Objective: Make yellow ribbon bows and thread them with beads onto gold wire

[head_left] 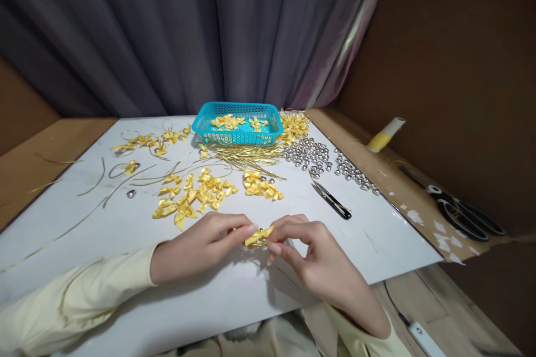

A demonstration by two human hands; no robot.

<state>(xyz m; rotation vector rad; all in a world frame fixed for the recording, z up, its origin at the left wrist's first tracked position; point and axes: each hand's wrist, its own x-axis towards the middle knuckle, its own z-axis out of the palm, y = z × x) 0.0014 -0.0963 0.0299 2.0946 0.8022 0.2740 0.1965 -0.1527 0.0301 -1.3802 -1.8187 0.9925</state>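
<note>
Near the front of the white board, my left hand pinches the left end of a yellow ribbon bow with gold cord around it. The fingers of my right hand are closed on the bow's right side. A small silver bell shows at the top of the bow. Loose yellow bows lie beyond my left hand, with a smaller group to their right. Gold cords lie bundled behind them. Many silver bells are spread at the back right.
A blue basket holding yellow bows stands at the back, beside a pile of corded bows. Black thread snips lie on the right. Large scissors, paper scraps and a yellow-white tube are farther right.
</note>
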